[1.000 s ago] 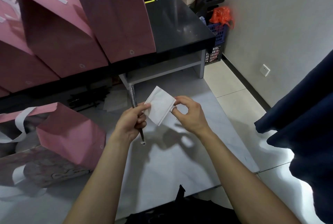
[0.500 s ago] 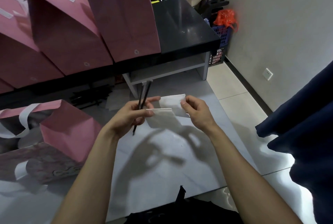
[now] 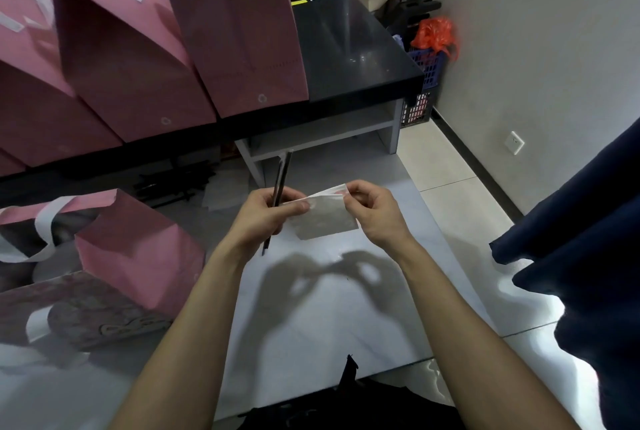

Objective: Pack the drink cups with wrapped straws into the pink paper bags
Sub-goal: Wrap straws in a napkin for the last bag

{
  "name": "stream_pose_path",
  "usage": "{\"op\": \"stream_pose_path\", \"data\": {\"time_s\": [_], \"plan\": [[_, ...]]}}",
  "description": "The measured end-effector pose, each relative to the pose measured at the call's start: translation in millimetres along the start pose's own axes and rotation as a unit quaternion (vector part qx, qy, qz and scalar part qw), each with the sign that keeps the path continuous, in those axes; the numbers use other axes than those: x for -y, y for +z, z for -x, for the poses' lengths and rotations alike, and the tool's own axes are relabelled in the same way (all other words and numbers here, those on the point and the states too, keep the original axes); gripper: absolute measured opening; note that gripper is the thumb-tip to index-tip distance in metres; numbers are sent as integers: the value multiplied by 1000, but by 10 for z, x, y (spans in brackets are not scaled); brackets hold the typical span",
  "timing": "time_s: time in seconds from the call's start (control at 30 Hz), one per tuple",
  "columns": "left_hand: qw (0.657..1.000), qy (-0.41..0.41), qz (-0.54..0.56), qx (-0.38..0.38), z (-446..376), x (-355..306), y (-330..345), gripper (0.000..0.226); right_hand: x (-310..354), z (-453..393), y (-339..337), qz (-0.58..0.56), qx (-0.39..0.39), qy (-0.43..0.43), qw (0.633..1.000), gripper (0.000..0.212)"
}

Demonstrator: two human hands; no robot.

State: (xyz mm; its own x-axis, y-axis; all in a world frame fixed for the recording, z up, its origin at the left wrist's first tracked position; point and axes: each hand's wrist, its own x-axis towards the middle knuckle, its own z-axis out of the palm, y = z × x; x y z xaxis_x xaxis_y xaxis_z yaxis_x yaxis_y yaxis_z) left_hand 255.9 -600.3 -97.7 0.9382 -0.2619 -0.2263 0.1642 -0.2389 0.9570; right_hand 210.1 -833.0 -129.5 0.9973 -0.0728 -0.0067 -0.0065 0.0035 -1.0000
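My left hand [image 3: 265, 216] grips a wrapped dark straw [image 3: 281, 175] that stands nearly upright, its tip poking out below the fist, and its thumb pinches the left edge of a white napkin [image 3: 323, 222]. My right hand [image 3: 375, 213] pinches the napkin's upper right corner. The napkin is spread between both hands above the grey table [image 3: 329, 308]. An open pink paper bag [image 3: 138, 253] with a white handle lies at the left on the table. Several more pink bags [image 3: 131, 62] stand on the black counter behind. No drink cup is plainly visible.
The black counter [image 3: 353, 49] has a white shelf underneath. A blue crate with a red plastic bag [image 3: 434, 36] stands by the wall. A patterned pink bag [image 3: 83, 308] lies flat at the left. Dark blue cloth [image 3: 588, 239] hangs at the right.
The napkin, held up facing me a second ago, has been turned flatter and spread between both hands. The straw in my left hand swung from leaning left to nearly upright.
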Motion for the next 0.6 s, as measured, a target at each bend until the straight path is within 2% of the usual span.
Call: {"op": "stream_pose_path", "data": {"time_s": [0.13,0.23,0.33,0.4,0.5,0.6], "plan": [[1000,-6,14,-3,38,-3,14,22,-18,-31,17,-7,-51,1,999,15],[999,-13,37,-10,55,16,46,27,6,-30,61,-12,-74,-2,997,22],[999,-11,34,-31,44,30,64,30,29,-17,77,-15,-63,0,998,36],[999,-6,18,-51,32,32,54,27,32,4,61,-27,-25,12,999,44],[998,16,-6,-66,37,26,41,17,14,29,80,-19,39,31,999,20],[993,19,-36,-107,47,5,22,26,-52,3,130,39,-15,43,998,12]]}}
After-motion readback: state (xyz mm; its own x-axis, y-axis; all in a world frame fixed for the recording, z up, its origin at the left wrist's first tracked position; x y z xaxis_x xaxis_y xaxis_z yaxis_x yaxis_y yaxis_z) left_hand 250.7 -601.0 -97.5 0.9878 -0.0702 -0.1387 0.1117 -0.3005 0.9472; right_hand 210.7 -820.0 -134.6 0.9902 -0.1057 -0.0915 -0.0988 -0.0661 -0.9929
